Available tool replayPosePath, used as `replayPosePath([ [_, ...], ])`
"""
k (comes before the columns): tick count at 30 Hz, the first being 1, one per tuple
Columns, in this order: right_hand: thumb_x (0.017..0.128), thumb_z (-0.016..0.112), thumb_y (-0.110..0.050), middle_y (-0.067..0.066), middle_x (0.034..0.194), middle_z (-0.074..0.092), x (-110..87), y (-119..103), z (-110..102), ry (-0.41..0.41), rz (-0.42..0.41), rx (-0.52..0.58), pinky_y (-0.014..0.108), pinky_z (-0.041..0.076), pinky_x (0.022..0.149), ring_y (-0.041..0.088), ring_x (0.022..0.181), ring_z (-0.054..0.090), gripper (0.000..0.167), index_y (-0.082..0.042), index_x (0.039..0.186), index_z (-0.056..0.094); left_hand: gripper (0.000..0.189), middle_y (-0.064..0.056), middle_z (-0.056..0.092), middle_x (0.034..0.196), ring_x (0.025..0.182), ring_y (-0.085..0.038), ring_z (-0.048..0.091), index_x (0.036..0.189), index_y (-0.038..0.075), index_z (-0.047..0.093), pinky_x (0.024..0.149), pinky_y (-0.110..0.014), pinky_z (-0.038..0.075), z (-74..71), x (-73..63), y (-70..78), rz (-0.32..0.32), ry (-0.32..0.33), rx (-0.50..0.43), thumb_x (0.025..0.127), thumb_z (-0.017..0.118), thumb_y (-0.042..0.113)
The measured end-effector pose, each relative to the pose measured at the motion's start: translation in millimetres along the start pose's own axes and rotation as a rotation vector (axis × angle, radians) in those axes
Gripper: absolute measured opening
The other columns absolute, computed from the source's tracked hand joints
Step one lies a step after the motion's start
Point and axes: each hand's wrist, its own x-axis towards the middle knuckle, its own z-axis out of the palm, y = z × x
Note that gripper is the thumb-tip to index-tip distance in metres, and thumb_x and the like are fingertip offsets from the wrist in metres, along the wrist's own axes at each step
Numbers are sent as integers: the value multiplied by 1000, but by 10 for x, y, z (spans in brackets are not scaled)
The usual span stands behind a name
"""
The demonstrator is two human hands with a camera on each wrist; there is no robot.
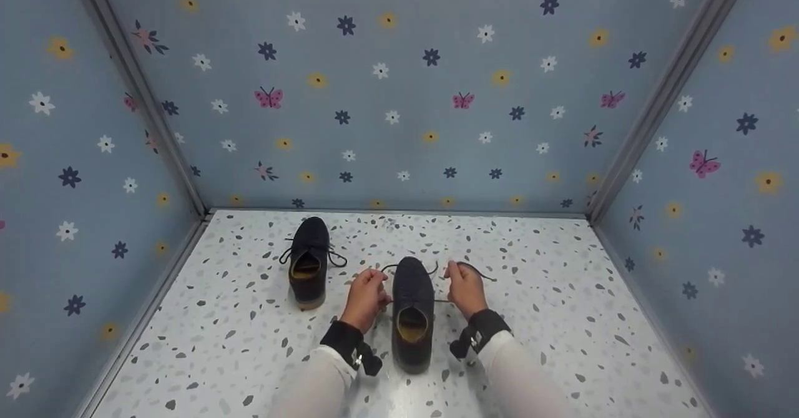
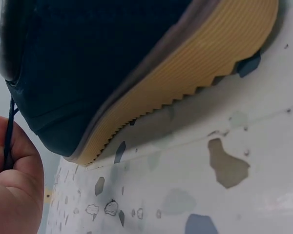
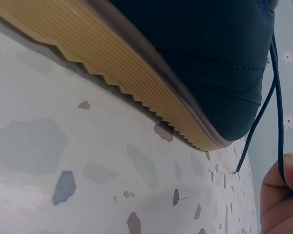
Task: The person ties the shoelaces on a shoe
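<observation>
Between my two hands a dark navy lace-up shoe (image 1: 413,287) stands on the floor, toe pointing away, its ribbed tan sole (image 2: 185,58) showing in both wrist views. On its left side my left hand (image 1: 365,298) pinches a dark shoelace (image 2: 10,129) between thumb and fingers. To the right of the shoe my right hand (image 1: 467,288) grips the other shoelace (image 3: 279,112), whose loose tail curves out beyond the fingers. Both laces run out sideways from the shoe's opening. Another loose lace end hangs beside the toe in the right wrist view.
A matching shoe (image 1: 309,262) with its lace looped in a bow stands to the left, further back. The speckled white floor (image 1: 530,343) is enclosed by flowered blue panels (image 1: 399,93) at the back and both sides, joined by grey metal posts (image 1: 674,87).
</observation>
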Motion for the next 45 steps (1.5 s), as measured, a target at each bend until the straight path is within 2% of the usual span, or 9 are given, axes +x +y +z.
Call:
replayPosePath([
  [6, 111, 47, -38, -6, 49, 42, -7, 51, -22, -12, 41, 21, 28, 35, 45, 12, 42, 43, 44, 0, 96, 65, 15, 8, 32, 65, 56, -9, 36, 105, 0, 55, 59, -27, 41, -29, 23, -85, -21, 31, 9, 109, 48, 13],
  [10, 111, 47, -38, -7, 50, 42, 10, 83, -36, -10, 50, 35, 28, 37, 45, 12, 43, 44, 43, -2, 95, 64, 14, 8, 32, 65, 54, -8, 34, 104, 0, 55, 59, -27, 42, -47, 35, -119, -26, 41, -11, 109, 47, 12],
  [16, 111, 47, -38, -6, 51, 44, 22, 136, -51, -3, 89, 24, 28, 37, 45, 13, 43, 45, 38, -13, 88, 63, 14, 7, 32, 66, 55, -9, 36, 103, 2, 54, 61, -28, 43, -72, 32, -159, -32, 41, -13, 109, 46, 11],
  [22, 111, 48, -40, -5, 52, 45, 21, 162, -68, -1, 113, 24, 29, 36, 45, 13, 45, 47, 39, -12, 90, 65, 12, 8, 33, 66, 56, -9, 39, 102, 4, 54, 61, -27, 43, -75, 4, -167, -38, 36, -36, 108, 48, 12],
  [26, 111, 47, -41, -6, 53, 44, 28, 172, -71, -41, 131, 12, 29, 36, 45, 13, 45, 45, 40, -9, 95, 66, 12, 8, 34, 67, 57, -10, 43, 102, 3, 54, 61, -26, 45, -77, -2, -167, -33, 37, -35, 109, 48, 12],
  [30, 112, 46, -40, -6, 53, 43, 27, 168, -67, -89, 154, 8, 28, 36, 44, 12, 44, 44, 40, -8, 98, 66, 13, 8, 33, 66, 54, -7, 38, 101, 4, 54, 61, -26, 46, -87, 7, -174, -32, 34, -48, 109, 47, 11],
  [36, 113, 42, -35, -6, 55, 40, -23, 95, -81, -150, 162, 59, 26, 38, 48, 10, 46, 42, 40, -5, 104, 66, 11, 8, 30, 65, 53, -5, 29, 100, 6, 52, 63, -25, 49, -97, 24, -160, -41, 27, -75, 109, 46, 11],
  [41, 110, 47, -30, -7, 61, 39, -38, 1, -118, -183, 185, 80, 25, 44, 54, 10, 53, 41, 38, 1, 122, 65, 11, 7, 33, 66, 58, -9, 35, 102, 5, 53, 64, -27, 50, -70, 7, -79, -43, 17, -56, 109, 47, 11],
  [45, 103, 45, -15, -8, 62, 33, -40, -57, -160, -219, 225, 180, 28, 47, 62, 11, 57, 35, 41, 6, 136, 60, 13, 4, 40, 70, 63, -11, 45, 104, 4, 54, 64, -29, 51, -65, -4, -15, -38, 6, -8, 109, 47, 13],
])
